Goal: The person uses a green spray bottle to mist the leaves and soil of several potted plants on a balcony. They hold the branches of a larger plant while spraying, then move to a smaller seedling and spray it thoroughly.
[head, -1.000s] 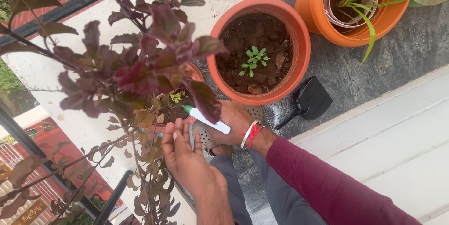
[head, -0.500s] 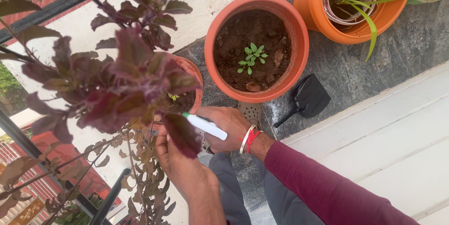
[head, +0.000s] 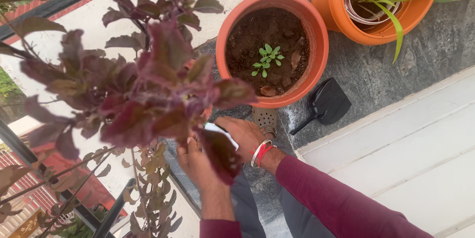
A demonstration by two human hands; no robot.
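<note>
A white tool handle (head: pixel 221 134) lies in the right hand (head: pixel 242 134), fingers clenched round it, its working end hidden behind dark purple leaves (head: pixel 148 89). The left hand (head: pixel 195 161) reaches under the foliage beside it; whether it grips anything I cannot tell. Just beyond sit a terracotta pot with a seedling (head: pixel 272 50) and a black scoop (head: pixel 326 103) on the stone ledge (head: pixel 435 45).

hidden: purple-leaved plant (head: pixel 148 84) covers left hand (head: pixel 195 161) fingers, most of white tool (head: pixel 221 134) | cut off: spiky-plant pot (head: pixel 376 32) at top edge
</note>
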